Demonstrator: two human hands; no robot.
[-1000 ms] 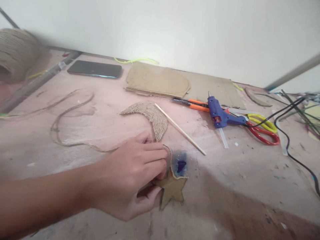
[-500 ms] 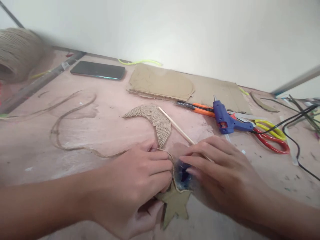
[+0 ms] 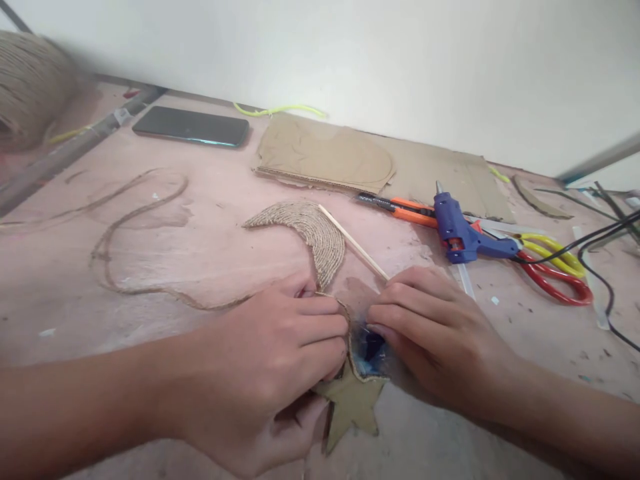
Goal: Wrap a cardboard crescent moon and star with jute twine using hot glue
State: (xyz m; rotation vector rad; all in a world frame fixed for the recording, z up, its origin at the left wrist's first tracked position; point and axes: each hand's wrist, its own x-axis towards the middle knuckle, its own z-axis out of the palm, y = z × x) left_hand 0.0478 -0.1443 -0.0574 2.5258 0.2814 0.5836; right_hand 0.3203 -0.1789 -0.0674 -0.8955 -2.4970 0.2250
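My left hand (image 3: 285, 360) is closed around a cardboard star (image 3: 354, 407), whose lower points show below the fingers. Twine (image 3: 165, 291) runs from the left into this grip and follows the star's upper edge. A thin wooden stick (image 3: 357, 247) reaches from beside the twine-covered crescent (image 3: 300, 230) into my right hand (image 3: 430, 327), whose fingers are curled over its near end. Under the right fingertips lies a shiny, see-through blue piece (image 3: 370, 350), partly hidden; its kind is unclear. The right fingertips are close to the star's twine edge.
A blue glue gun (image 3: 457, 230) lies by an orange cutter (image 3: 410, 208) and red-and-yellow scissors (image 3: 560, 277). Behind are cardboard sheets (image 3: 320, 157) and a phone (image 3: 193, 127). A large twine roll (image 3: 33, 87) stands far left. Black cords (image 3: 607, 293) cross at the right.
The view has shifted slightly. My right hand has moved a little to the right, its fingers more tightly curled. My left hand keeps its grip on the star.
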